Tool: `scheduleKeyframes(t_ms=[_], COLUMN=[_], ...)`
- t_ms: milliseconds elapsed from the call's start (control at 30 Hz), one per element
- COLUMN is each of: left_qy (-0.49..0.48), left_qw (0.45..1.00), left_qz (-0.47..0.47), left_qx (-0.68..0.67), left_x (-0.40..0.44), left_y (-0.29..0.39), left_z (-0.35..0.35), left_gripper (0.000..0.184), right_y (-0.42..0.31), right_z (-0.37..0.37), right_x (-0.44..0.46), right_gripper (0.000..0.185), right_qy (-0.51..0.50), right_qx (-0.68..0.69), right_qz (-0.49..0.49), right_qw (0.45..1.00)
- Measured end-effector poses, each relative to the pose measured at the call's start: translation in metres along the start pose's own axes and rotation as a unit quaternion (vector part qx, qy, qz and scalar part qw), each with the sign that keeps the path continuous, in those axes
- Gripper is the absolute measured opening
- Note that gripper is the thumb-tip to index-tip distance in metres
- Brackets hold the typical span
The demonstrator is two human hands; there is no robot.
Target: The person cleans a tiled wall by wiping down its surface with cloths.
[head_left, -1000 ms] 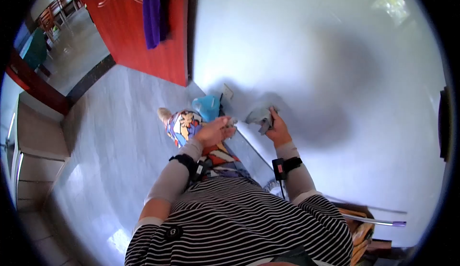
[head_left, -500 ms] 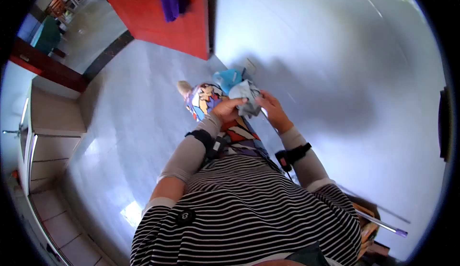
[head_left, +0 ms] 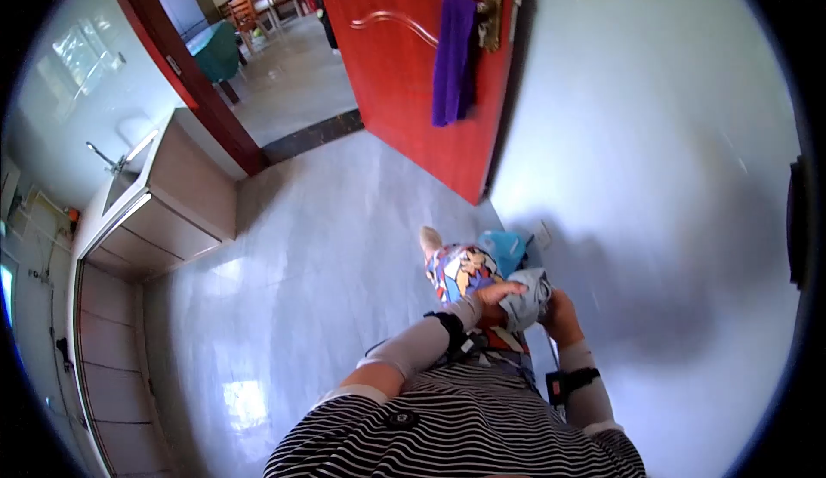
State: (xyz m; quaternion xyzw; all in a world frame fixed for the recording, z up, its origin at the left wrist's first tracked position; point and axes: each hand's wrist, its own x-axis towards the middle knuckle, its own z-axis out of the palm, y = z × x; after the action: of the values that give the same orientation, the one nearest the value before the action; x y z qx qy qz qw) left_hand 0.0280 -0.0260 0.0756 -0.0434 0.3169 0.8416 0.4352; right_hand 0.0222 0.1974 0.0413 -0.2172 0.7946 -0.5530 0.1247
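Note:
A crumpled grey-white cloth (head_left: 527, 300) is held between my two hands, low in front of my body. My left hand (head_left: 499, 296) grips its left side, with the thumb lying over the top. On the right side my right hand (head_left: 561, 313) has its fingers curled against the cloth; the fingertips are partly hidden. Just beyond the cloth, beside the wall, is a light blue bag (head_left: 503, 247). My leg in patterned trousers (head_left: 465, 270) shows behind my left hand.
A red door (head_left: 413, 74) stands open with a purple towel (head_left: 453, 61) on its handle. The white wall (head_left: 654, 177) runs close along my right. At the left are a counter with a sink (head_left: 129, 177). Part of a person (head_left: 323, 13) shows beyond the doorway.
My hands have come together on the cloth, which only my right hand held at first. The view has swung left, showing more of the doorway and counter.

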Motion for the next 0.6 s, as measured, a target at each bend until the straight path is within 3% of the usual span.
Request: scheduleKeyframes(t_ms=[33,67,133,267,300,333,400,533,600], left_qy=[-0.023,-0.048,-0.077,-0.036,-0.04,-0.108,-0.119,-0.064,-0.043], left_qw=[1.0,0.998,0.996,0.997,0.996,0.989,0.987,0.993,0.997], left_qz=[-0.002,-0.005,-0.005,-0.008,-0.003,0.032,0.032,0.04,0.037], left_qx=[-0.013,-0.026,-0.046,-0.065,-0.077,-0.098,-0.099,-0.092,-0.055], left_x=[0.005,0.012,0.02,0.007,0.006,0.018,0.02,0.037,0.041], left_y=[-0.005,-0.008,-0.01,-0.002,-0.002,-0.008,-0.008,-0.008,0.015], left_z=[-0.006,-0.013,-0.02,-0.01,-0.004,-0.011,-0.013,-0.026,-0.012], left_gripper=[0.06,0.06,0.062,0.058,0.053,0.053,0.055,0.057,0.056], right_y=[-0.011,-0.024,-0.05,-0.079,-0.089,-0.099,-0.123,-0.208,-0.216], right_z=[-0.002,-0.008,-0.022,-0.073,-0.087,-0.101,-0.135,-0.174,-0.205], right_x=[0.003,0.0,-0.004,-0.015,-0.02,-0.028,-0.044,-0.076,-0.102], right_gripper=[0.028,0.025,0.024,0.022,0.023,0.024,0.031,0.046,0.047], right_qy=[0.022,0.09,0.151,0.28,0.337,0.394,0.451,0.738,0.764], right_qx=[-0.172,0.001,0.175,0.26,0.198,0.135,0.05,-0.124,-0.277], right_qz=[-0.082,-0.005,0.067,0.029,0.014,0.0,-0.053,-0.052,-0.149], right_qw=[0.981,0.996,0.971,0.924,0.92,0.909,0.89,0.662,0.563])
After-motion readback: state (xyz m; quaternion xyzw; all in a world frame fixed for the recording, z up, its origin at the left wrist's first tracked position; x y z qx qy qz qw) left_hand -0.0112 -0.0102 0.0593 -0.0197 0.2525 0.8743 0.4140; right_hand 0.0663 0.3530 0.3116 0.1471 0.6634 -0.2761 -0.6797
